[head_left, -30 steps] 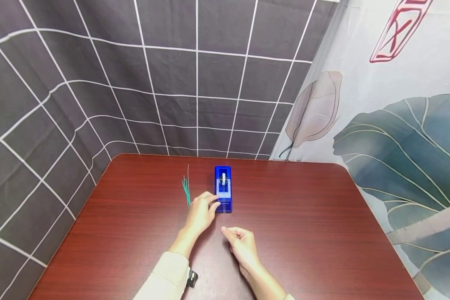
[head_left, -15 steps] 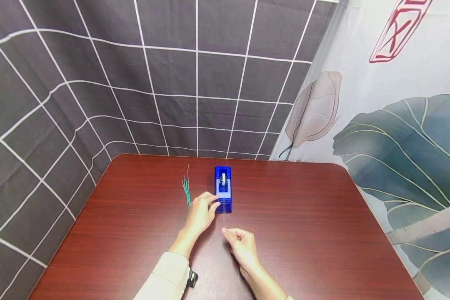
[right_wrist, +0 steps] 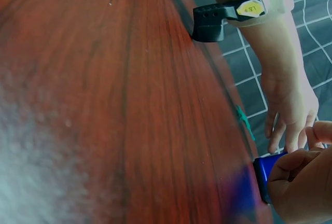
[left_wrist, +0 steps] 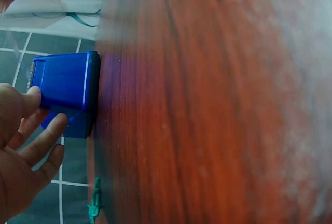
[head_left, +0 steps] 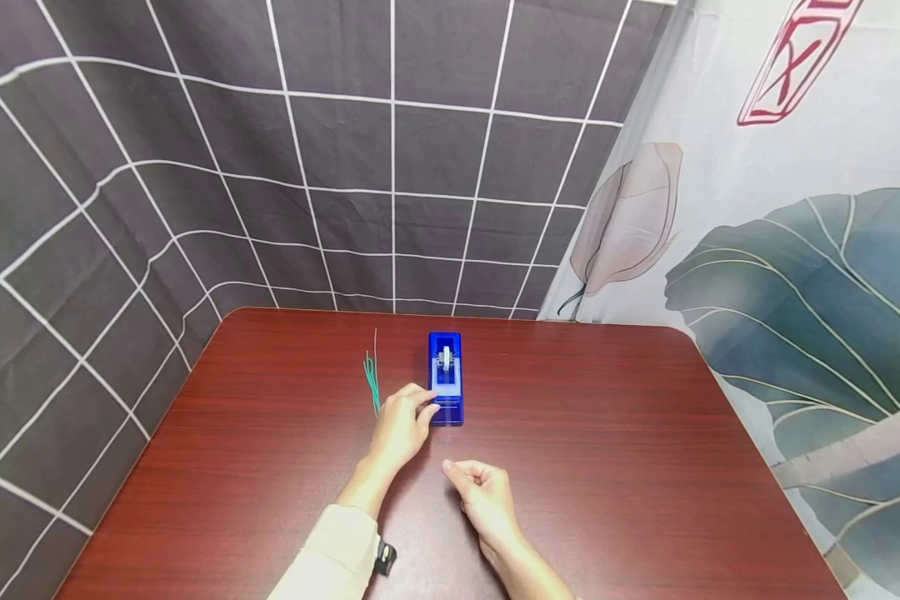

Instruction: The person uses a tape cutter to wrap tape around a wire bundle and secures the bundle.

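A blue tape dispenser (head_left: 453, 414) stands upright on the table, a small white roll (head_left: 446, 358) in its well. The left hand (head_left: 399, 427) grips its near left side, thumb toward the cutting end and fingers against its wall; the left wrist view shows that hand close on the blue body (left_wrist: 65, 81). Nearer the person, the right hand (head_left: 487, 496) pinches thumb against curled forefinger, just off the dispenser's near end. A faint clear strip of tape (left_wrist: 21, 53) runs between dispenser and right fingertips. In the right wrist view, the right hand (right_wrist: 306, 182) partly hides the dispenser.
Left of the dispenser lies a bundle of thin green cord (head_left: 372, 383) with one pale strand stretching toward the back. A reddish-brown wooden table (head_left: 607, 433) lies under everything. Behind it hangs a dark grid-patterned curtain (head_left: 345, 150). A black strap (head_left: 385, 557) circles the left wrist.
The right hand has drawn back very slightly toward the person, still pinching. The left hand and the dispenser have stayed in place.
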Demonstrator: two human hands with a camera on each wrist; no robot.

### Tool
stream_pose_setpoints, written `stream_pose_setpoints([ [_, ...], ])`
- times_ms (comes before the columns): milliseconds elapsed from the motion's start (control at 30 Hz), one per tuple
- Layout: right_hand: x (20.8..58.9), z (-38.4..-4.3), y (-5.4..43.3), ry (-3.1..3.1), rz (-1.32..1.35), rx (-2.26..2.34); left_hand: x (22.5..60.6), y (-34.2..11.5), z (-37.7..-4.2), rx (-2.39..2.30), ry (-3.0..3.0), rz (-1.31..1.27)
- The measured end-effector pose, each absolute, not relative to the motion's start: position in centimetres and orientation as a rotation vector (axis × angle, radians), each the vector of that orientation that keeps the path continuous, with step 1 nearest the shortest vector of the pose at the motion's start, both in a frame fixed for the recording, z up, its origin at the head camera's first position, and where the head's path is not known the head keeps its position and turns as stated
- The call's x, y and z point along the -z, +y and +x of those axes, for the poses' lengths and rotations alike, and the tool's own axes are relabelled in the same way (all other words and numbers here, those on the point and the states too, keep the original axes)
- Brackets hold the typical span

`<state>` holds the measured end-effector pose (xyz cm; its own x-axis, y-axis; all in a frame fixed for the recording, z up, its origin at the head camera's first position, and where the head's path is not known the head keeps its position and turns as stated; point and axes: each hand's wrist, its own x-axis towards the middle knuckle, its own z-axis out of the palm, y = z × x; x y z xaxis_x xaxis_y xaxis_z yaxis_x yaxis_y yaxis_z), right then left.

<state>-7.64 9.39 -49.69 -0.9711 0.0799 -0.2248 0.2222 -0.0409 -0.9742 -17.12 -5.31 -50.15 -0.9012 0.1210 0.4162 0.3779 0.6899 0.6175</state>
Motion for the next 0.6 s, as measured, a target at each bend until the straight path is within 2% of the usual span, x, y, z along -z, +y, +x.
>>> stream_pose_setpoints([
  [600,49.9,-7.18,9.27,2.096,0.33,2.178,50.22,-5.34,-17.1,1.045,-2.558,-0.385],
])
